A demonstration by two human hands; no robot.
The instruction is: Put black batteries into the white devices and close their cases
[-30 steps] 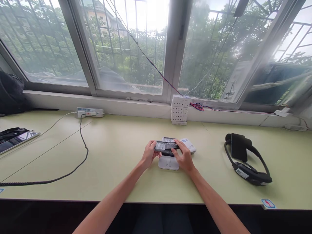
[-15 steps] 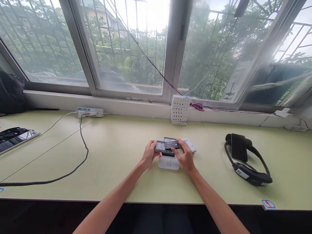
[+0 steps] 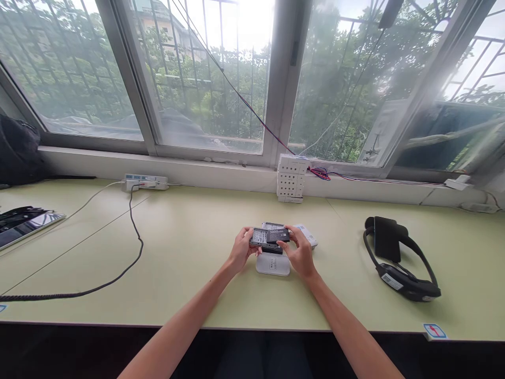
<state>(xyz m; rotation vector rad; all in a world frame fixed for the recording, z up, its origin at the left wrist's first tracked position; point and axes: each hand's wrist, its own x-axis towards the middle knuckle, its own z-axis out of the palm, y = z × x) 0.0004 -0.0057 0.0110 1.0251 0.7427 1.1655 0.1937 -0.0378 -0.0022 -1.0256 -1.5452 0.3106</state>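
One battery (image 3: 280,235) overlaps the small case (image 3: 259,236) above the surface (image 3: 189,252). Fingers of the left hand (image 3: 240,249) pinch the case's left end; those of the right hand (image 3: 300,253) pinch the battery's right end. Probably light, stiff and slick, it suits an edge hold.

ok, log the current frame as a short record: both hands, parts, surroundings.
left grip: on the left end of an open dark casing
right grip: on the right end of a black battery marked 3000mAh
battery position: over the casing's right part; cannot tell if fully seated
nearer the person: white rounded piece with print, on the pale green table
behind casing: labelled part, mostly hidden
beyond right grip: white box, partly hidden
far right: black strapped device
back left: power strip
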